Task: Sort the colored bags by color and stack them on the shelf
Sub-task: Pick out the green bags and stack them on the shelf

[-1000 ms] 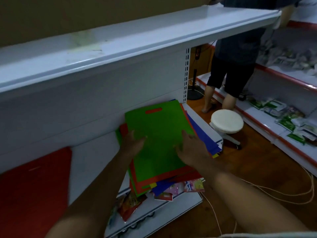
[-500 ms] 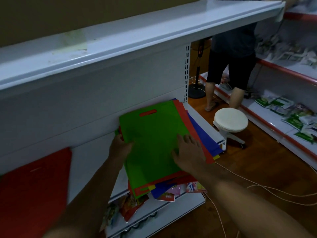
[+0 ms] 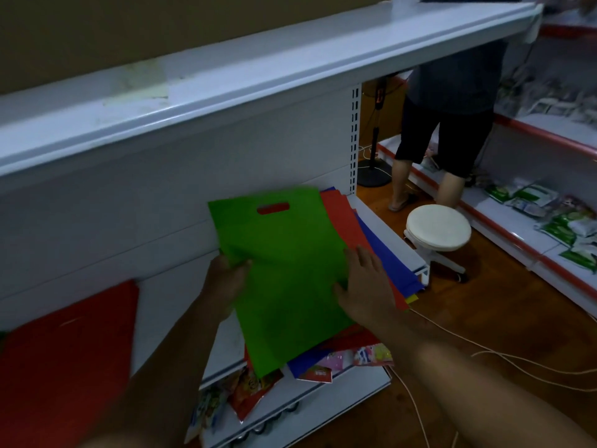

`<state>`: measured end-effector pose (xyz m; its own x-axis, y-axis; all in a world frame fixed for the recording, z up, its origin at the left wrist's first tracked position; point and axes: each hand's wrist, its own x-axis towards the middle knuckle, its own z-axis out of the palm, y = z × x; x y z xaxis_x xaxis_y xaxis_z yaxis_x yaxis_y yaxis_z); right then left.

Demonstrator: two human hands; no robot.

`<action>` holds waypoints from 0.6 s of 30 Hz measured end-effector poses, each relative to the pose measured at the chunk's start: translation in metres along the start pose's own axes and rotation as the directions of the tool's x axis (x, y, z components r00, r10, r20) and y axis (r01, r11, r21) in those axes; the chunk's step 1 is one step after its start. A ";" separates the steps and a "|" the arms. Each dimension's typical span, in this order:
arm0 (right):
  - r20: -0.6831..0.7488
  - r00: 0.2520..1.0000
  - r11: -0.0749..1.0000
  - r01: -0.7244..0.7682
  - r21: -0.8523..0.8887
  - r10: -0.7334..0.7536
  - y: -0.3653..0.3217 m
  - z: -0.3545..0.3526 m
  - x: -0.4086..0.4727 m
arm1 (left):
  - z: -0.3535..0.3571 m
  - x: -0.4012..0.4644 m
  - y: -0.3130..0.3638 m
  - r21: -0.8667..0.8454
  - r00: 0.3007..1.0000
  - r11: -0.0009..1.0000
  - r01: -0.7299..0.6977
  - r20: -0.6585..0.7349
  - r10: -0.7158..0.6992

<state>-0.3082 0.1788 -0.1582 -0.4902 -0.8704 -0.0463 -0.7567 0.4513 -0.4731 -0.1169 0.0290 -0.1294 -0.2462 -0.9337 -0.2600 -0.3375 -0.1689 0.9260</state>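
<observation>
The left hand (image 3: 226,282) pinches the green bag's (image 3: 284,279) left edge; the right hand (image 3: 365,286) rests flat on the pile of bags (image 3: 381,253) on the shelf (image 3: 384,218).

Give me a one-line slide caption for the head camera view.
Left hand grips the green bag while the right hand rests flat on it, above red and blue bags.

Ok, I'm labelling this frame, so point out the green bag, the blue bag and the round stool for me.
green bag (image 3: 287,270): head view, middle of its flat face.
blue bag (image 3: 392,260): head view, exposed strip right of the red bag.
round stool (image 3: 438,227): head view, centre of the seat top.
</observation>
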 end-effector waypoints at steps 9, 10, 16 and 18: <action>-0.100 0.991 0.921 -0.044 0.387 0.089 -0.023 -0.005 0.016 | -0.034 -0.018 0.019 -0.289 0.999 0.957 -0.010 0.028 0.019; -0.135 0.988 0.914 -0.014 0.405 0.075 -0.029 -0.002 0.016 | -0.043 -0.020 0.021 -0.295 1.000 0.956 -0.010 0.010 0.014; -0.216 0.972 0.895 0.175 0.411 -0.090 -0.079 0.014 -0.003 | -0.108 -0.029 0.015 -0.043 0.964 0.996 -0.080 -0.259 0.067; -0.214 0.967 0.892 0.213 0.397 -0.136 -0.098 0.021 -0.012 | -0.134 -0.032 0.009 -0.007 0.952 0.992 -0.124 -0.282 0.117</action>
<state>-0.2194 0.1406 -0.1301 -0.4642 -0.8610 0.2080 -0.6079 0.1389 -0.7818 0.0097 0.0148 -0.0763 -0.0174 -0.9979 -0.0625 -0.2980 -0.0545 0.9530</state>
